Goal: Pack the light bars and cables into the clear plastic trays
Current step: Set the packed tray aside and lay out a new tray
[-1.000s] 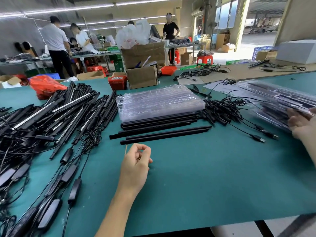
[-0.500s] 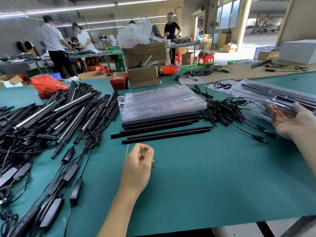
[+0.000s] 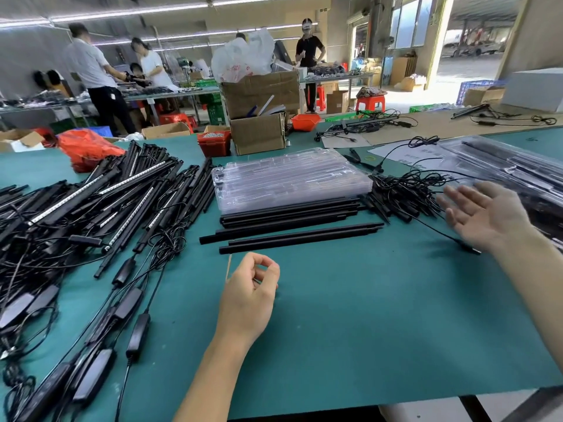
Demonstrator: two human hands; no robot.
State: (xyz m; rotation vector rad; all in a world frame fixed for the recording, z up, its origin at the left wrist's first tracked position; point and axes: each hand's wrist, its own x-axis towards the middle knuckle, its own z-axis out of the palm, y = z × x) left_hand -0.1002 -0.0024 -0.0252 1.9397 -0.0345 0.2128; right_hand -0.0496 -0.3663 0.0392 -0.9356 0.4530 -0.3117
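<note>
My left hand rests loosely curled on the green mat, holding nothing. My right hand hovers with fingers spread, blurred, over the black cables. Just beyond my left hand lie black light bars, then the stack of clear trays.

Obscured and cut-off items, head view

Right hand is motion-blurred, fingers indistinct. Filled clear trays run off the right edge, contents smeared. Light-bar pile and inline controllers are cropped at left and bottom-left. Bars under the empty tray stack are mostly covered. Printed sheet text illegible.
</note>
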